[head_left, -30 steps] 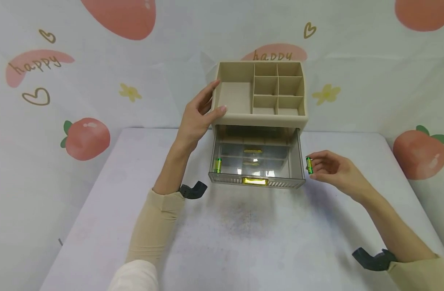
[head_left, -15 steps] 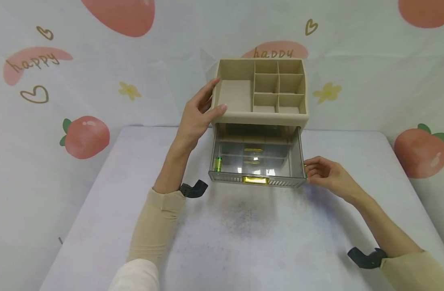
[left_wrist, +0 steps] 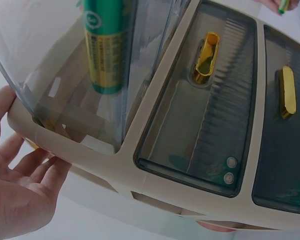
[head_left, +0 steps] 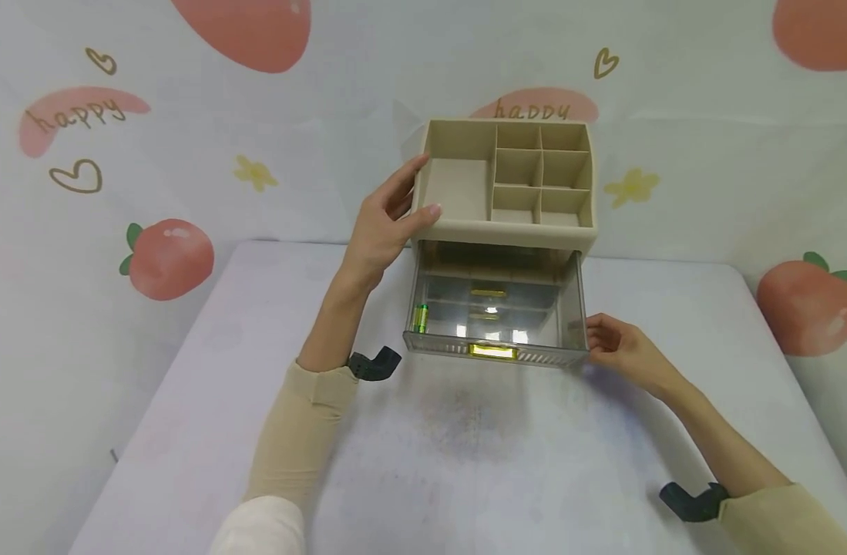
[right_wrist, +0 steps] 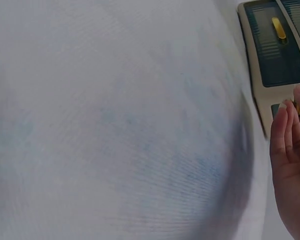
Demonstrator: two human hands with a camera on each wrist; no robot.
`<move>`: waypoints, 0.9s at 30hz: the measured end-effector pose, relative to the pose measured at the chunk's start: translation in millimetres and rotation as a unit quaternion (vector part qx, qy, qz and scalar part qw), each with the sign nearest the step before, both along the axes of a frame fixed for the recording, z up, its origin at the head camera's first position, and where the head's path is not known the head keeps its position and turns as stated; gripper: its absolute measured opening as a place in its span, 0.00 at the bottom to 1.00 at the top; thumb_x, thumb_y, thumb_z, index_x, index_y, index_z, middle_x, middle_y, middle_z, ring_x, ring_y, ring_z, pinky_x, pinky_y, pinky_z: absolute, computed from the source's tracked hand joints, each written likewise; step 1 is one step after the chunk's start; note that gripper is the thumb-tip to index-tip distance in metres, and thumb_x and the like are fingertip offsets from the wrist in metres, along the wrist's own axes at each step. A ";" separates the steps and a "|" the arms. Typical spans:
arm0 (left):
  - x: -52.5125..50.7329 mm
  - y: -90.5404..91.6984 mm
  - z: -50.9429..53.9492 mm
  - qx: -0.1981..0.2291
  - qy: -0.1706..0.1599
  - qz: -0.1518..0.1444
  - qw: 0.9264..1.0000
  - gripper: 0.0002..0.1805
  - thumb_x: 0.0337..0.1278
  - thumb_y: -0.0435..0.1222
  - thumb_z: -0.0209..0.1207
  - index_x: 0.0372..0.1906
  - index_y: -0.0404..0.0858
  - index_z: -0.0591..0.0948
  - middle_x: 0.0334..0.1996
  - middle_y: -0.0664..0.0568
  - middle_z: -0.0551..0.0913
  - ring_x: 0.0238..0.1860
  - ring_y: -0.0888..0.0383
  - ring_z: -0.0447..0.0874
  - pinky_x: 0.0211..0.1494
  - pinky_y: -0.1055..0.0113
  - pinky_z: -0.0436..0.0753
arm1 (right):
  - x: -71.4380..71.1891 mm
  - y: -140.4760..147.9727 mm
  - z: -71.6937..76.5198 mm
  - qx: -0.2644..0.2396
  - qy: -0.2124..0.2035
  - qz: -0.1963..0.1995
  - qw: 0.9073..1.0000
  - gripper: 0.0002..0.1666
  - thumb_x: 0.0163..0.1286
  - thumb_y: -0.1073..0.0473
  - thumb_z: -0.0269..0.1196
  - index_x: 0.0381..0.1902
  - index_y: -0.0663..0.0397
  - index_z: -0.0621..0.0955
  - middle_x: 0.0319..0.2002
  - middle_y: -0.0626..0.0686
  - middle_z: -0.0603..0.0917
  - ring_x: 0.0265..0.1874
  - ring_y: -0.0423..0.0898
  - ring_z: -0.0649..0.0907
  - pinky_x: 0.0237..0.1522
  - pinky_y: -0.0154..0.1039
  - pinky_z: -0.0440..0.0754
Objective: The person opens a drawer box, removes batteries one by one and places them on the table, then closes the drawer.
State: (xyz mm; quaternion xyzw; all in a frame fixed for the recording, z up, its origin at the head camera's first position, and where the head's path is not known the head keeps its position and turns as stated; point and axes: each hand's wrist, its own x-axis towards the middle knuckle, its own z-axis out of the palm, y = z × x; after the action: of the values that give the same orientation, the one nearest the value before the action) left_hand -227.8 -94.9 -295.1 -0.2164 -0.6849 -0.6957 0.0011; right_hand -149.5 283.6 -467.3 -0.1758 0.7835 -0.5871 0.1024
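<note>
A beige desktop drawer organizer (head_left: 458,189) has its clear top drawer (head_left: 495,356) pulled out. My left hand (head_left: 384,227) grips the organizer's left side, thumb over the top rim. Inside the drawer, one green-and-gold battery (head_left: 421,318) stands near the front left corner; the left wrist view shows this battery (left_wrist: 109,55) large through the clear wall. My right hand (head_left: 627,353) is just right of the drawer's front right corner. It pinches a second green battery (left_wrist: 283,6), visible at the left wrist view's top edge but hidden in the head view.
Lower drawers have gold handles (left_wrist: 288,90) and are closed. The organizer's top has one large compartment and several small ones. It stands on a white table (head_left: 409,462) against a fruit-printed backdrop (head_left: 326,116). Each wrist wears a black camera mount (head_left: 374,364).
My right hand has moved left and slightly down to the drawer's right side, and its battery has gone out of sight in the head view. My left hand keeps its grip.
</note>
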 end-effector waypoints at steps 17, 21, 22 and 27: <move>-1.0 -0.5 -0.4 0.010 -0.001 -0.003 1.000 0.36 0.62 0.27 0.61 0.75 0.38 0.65 0.75 0.46 0.62 0.71 0.49 0.66 0.63 0.58 0.76 | 0.0 -2.4 -13.0 0.072 -0.010 -0.011 0.997 0.27 0.60 0.76 0.65 0.57 0.78 0.73 0.46 0.67 0.84 0.42 0.31 0.83 0.39 0.30 0.83; -0.7 0.4 -0.3 0.008 -0.002 -0.002 1.000 0.36 0.62 0.27 0.61 0.75 0.37 0.64 0.75 0.43 0.61 0.71 0.48 0.66 0.62 0.58 0.76 | 0.9 -2.4 -13.6 0.104 -0.010 -0.017 0.994 0.29 0.61 0.72 0.67 0.59 0.77 0.74 0.48 0.69 0.84 0.43 0.31 0.83 0.40 0.29 0.82; -0.4 0.6 -0.1 0.007 -0.002 -0.002 1.000 0.36 0.62 0.27 0.61 0.75 0.37 0.64 0.75 0.43 0.61 0.71 0.48 0.66 0.62 0.59 0.76 | 1.2 -2.4 -13.6 0.108 -0.013 -0.019 0.994 0.29 0.61 0.72 0.67 0.60 0.77 0.74 0.48 0.69 0.84 0.42 0.32 0.83 0.40 0.29 0.82; -0.2 1.2 -0.6 0.010 -0.004 -0.003 1.000 0.36 0.62 0.27 0.61 0.75 0.37 0.64 0.75 0.43 0.61 0.71 0.48 0.66 0.63 0.58 0.76 | 1.6 -3.2 -13.8 0.134 -0.011 -0.023 0.991 0.30 0.61 0.69 0.69 0.60 0.75 0.75 0.47 0.66 0.85 0.41 0.36 0.85 0.40 0.29 0.82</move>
State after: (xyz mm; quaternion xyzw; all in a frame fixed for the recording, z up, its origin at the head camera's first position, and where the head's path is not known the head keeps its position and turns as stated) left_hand -228.0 -93.6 -295.7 -0.2156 -0.6774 -0.7033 -0.0015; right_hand -147.9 280.4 -481.1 -0.1359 0.8579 -0.4807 0.1200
